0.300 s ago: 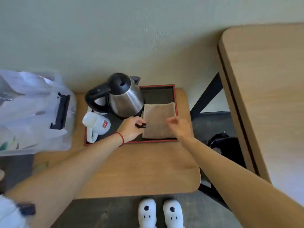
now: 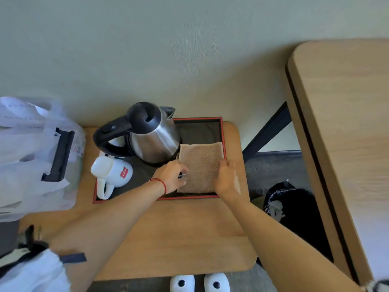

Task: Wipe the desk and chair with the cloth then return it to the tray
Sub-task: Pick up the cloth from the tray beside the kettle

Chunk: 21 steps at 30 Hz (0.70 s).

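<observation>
Folded cloth (image 2: 200, 168) flat in tray (image 2: 223, 131), long axis toward wall; hands (image 2: 171, 178) flanking

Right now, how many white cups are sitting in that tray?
2, as far as I can tell. One cup lies in the tray's left part; a second cup lies nearer its front-left corner. More could hide behind the kettle.
</observation>
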{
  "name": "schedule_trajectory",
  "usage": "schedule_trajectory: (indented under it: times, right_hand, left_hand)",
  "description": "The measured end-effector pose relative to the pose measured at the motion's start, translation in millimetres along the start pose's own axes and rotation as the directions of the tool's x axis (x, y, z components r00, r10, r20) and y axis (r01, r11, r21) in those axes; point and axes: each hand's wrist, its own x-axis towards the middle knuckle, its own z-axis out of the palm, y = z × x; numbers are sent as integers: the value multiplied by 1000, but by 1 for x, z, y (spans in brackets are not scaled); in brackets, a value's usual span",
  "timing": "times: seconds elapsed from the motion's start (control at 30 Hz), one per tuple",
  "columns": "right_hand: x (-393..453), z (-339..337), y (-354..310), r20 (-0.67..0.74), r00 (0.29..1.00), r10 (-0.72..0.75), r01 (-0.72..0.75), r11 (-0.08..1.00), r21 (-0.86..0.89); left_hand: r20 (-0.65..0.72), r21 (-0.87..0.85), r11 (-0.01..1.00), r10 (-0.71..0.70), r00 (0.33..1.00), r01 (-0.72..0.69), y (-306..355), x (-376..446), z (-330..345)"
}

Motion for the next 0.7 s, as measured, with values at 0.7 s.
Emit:
schedule_trajectory:
  times: [0.7]
  right_hand:
    - [8, 24, 12, -24, 992, -126, 89, 811, -578]
  left_hand:
    - [25, 219, 975, 40, 999, -45, -6, 0, -8]
